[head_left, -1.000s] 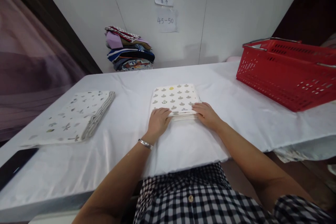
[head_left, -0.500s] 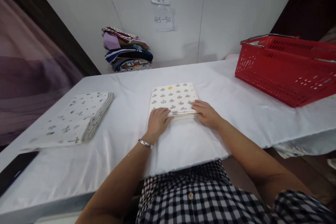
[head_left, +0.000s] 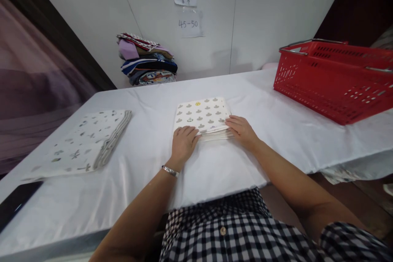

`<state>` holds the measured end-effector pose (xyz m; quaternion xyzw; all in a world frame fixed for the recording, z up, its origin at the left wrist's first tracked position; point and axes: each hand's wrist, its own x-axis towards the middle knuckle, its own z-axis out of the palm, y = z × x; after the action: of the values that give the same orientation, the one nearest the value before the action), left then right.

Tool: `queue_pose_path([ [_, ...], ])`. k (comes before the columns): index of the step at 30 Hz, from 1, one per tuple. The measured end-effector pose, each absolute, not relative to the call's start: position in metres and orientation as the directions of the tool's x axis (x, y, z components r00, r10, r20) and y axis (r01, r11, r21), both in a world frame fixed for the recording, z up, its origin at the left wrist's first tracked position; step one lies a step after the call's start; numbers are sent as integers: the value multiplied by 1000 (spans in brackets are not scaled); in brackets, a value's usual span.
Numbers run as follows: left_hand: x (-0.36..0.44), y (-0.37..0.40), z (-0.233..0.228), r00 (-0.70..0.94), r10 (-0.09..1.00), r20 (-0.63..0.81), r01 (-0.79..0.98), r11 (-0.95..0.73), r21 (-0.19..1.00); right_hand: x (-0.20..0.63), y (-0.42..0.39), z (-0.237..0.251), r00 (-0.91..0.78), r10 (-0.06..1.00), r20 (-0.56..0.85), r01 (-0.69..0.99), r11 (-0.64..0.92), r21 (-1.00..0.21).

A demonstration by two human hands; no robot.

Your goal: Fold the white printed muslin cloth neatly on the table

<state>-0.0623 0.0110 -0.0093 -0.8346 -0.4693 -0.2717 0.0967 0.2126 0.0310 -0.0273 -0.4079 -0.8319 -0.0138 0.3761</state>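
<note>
We see soft, even indoor light, faint shadows under our hands, sharp centre, wide-angle stretching and slight blur at edges.

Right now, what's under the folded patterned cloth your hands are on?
The folded patterned cloth lies on the white table cover. Left hand and right hand rest on its near edge, where stacked layers show. Anything between the layers is hidden.
</note>
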Motion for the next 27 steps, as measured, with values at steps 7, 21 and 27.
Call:
queue_pose_path([
  [7,-62,11,-11,438,731,524,826,-558,87,215,30,-27,-461,660,593,660,702,-268],
  [21,-58,12,-20,479,717,507,829,-559,9,209,21,-20,-520,699,490,679,687,-258],
  [27,-59,7,-19,487,666,566,816,-577,-23,203,17,-17,-472,677,564,703,676,-223],
])
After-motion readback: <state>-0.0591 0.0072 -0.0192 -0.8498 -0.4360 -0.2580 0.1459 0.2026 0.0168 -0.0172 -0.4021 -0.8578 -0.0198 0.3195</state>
